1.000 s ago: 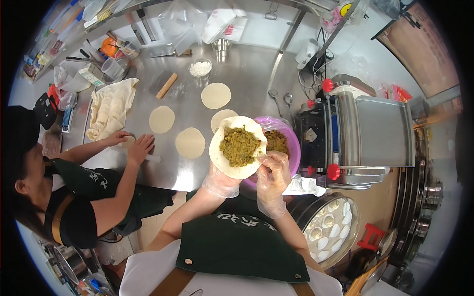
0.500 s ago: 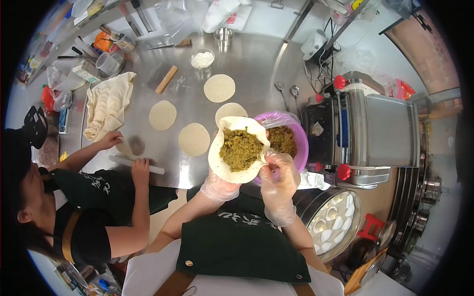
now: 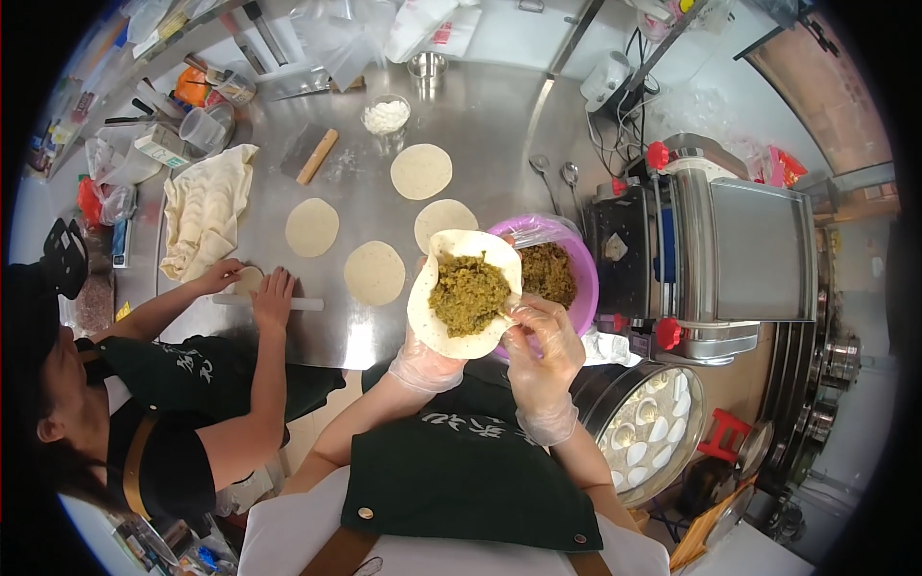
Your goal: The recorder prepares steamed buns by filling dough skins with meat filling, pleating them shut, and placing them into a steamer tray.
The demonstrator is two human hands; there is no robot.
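Note:
My left hand (image 3: 430,363), in a clear plastic glove, cups a round dough wrapper (image 3: 437,331) from below; most of its fingers are hidden under the dough. A mound of green-brown chopped filling (image 3: 471,293) lies in the wrapper's middle. At the wrapper's right edge, my gloved right hand (image 3: 544,350) pinches the rim between thumb and fingers, where the dough is gathered. Just beyond, a purple bowl (image 3: 590,298) holds more of the same filling, partly covered with plastic film. Flat dough rounds (image 3: 375,273) lie on the steel table to the left.
A co-worker on the left presses a white rolling pin (image 3: 298,303) on dough. Dough under a cloth (image 3: 206,206), a wooden-handled scraper (image 3: 318,156), a flour bowl (image 3: 386,115) and spoons (image 3: 570,175) lie farther off. A dough machine (image 3: 759,250) and a round steamer of buns (image 3: 648,432) stand right.
My right fingers have shifted slightly along the gathered rim, and the wrapper has tilted and turned a little. The co-worker's hand has pushed forward on the rolling pin.

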